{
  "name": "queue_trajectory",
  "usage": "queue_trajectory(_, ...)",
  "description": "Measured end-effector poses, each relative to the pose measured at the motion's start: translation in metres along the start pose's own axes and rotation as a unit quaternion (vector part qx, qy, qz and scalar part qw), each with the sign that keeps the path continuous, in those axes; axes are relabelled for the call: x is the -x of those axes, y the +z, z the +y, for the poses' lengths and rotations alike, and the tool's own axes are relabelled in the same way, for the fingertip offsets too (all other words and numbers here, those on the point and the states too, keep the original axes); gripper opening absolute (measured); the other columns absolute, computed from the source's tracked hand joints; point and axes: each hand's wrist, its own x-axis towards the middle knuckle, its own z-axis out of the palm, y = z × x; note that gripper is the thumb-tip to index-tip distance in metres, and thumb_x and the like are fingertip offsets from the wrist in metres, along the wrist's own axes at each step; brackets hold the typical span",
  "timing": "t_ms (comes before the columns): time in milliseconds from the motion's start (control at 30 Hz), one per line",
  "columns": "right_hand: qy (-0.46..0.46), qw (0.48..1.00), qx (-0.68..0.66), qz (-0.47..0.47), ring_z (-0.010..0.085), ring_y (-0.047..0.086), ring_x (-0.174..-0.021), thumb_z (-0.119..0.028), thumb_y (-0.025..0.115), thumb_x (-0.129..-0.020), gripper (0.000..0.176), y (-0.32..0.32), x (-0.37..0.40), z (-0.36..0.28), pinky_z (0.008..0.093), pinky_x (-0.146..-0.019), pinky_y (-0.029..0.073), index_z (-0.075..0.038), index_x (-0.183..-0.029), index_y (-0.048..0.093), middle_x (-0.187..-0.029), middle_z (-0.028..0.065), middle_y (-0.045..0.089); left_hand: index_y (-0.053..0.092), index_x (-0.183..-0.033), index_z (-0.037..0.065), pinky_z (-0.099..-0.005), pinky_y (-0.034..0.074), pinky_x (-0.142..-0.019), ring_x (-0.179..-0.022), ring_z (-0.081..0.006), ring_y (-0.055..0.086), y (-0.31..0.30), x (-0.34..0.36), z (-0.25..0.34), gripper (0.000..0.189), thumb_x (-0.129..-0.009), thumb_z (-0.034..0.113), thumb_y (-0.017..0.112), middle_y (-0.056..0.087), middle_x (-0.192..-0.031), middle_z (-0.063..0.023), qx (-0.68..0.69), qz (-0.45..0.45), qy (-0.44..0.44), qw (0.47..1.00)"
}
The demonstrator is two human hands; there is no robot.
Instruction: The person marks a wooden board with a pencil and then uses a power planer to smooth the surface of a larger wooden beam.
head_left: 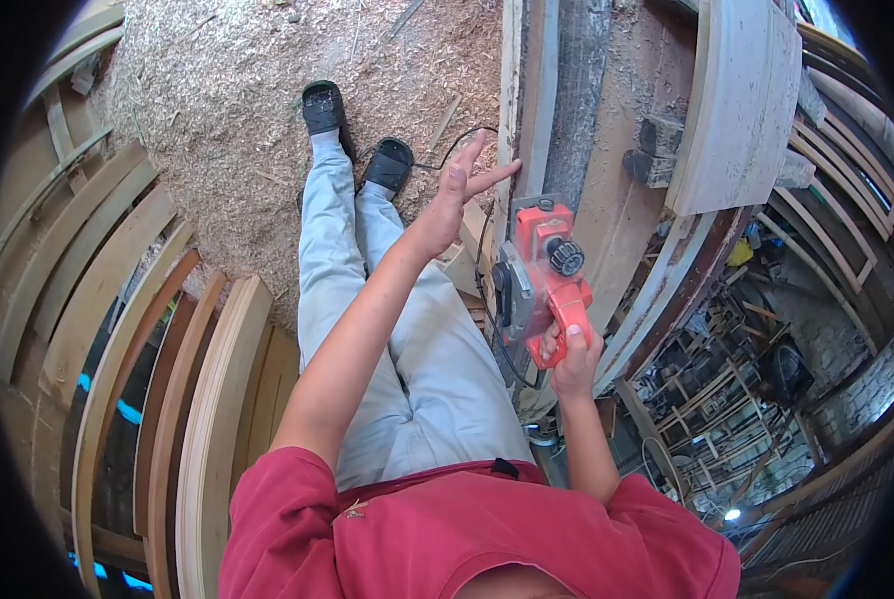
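My right hand [576, 365] is wrapped around the rear handle of a red electric planer [553, 290]. The planer has a black front knob [567, 257] and a grey side plate, and it rests at the edge of a long wooden bench [582, 110]. Its underside is hidden. My left hand [445, 212] hovers to the left of the planer, fingers spread and holding nothing, close to the bench edge. A black power cord [481, 265] hangs beside the planer and also shows behind my left fingers.
Wood shavings [217, 120] cover the floor around my shoes [387, 165]. Curved wooden pieces [212, 429] stand in a row at left. A wide pale board [736, 110] lies on the bench's right side, next to a dark wood block [654, 150]. Scrap wood [726, 399] is piled beyond.
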Motion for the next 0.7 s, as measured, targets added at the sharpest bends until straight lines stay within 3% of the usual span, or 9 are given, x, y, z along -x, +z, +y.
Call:
queue_trajectory(200, -0.004, 1.000, -0.022, 0.004, 0.0103, 0.049, -0.052, -0.029, 0.054, -0.100, 0.031, 0.011, -0.005, -0.004, 0.0265, -0.048, 0.039, -0.003, -0.084, 0.056, -0.064, 0.0030, 0.054, 0.065, -0.144, 0.014, -0.0461, -0.002, -0.129, -0.162, -0.0322, 0.001, 0.001, -0.004, 0.005, 0.102, -0.102, 0.073, -0.006, 0.009, -0.176, -0.0143, 0.018, 0.009, -0.009, 1.000)
queue_trajectory(300, -0.009, 1.000, -0.028, 0.010, 0.0092, 0.048, -0.052, -0.027, 0.056, -0.100, 0.029, 0.016, -0.006, -0.006, 0.0255, -0.047, 0.039, -0.003, -0.084, 0.056, -0.065, 0.0022, 0.053, 0.050, -0.156, 0.012, -0.0470, -0.001, -0.129, -0.162, -0.0315, 0.001, -0.007, -0.005, 0.005, 0.099, -0.102, 0.073, -0.004, 0.009, -0.176, -0.0142, 0.014, -0.009, -0.010, 1.000)
queue_trajectory(500, -0.025, 0.999, -0.027, 0.013, 0.0085, 0.048, -0.054, -0.027, 0.056, -0.100, 0.030, 0.028, -0.020, -0.019, 0.0255, -0.048, 0.039, -0.003, -0.084, 0.056, -0.065, 0.0014, 0.053, 0.007, -0.169, 0.011, -0.0554, 0.013, -0.127, -0.161, -0.0322, 0.009, -0.030, -0.023, -0.007, 0.103, -0.096, 0.085, 0.007, 0.012, -0.175, -0.0130, 0.103, 0.189, -0.019, 0.976)
queue_trajectory(700, -0.040, 0.999, -0.012, 0.015, 0.0082, 0.049, -0.055, -0.025, 0.057, -0.100, 0.029, 0.045, -0.042, -0.054, 0.0268, -0.052, 0.040, 0.000, -0.086, 0.059, -0.065, 0.0013, 0.054, 0.017, -0.167, 0.010, -0.0573, 0.015, -0.127, -0.161, -0.0334, 0.009, -0.062, -0.044, 0.010, 0.103, -0.097, 0.084, 0.006, 0.008, -0.175, -0.0127, 0.089, 0.221, -0.015, 0.971)
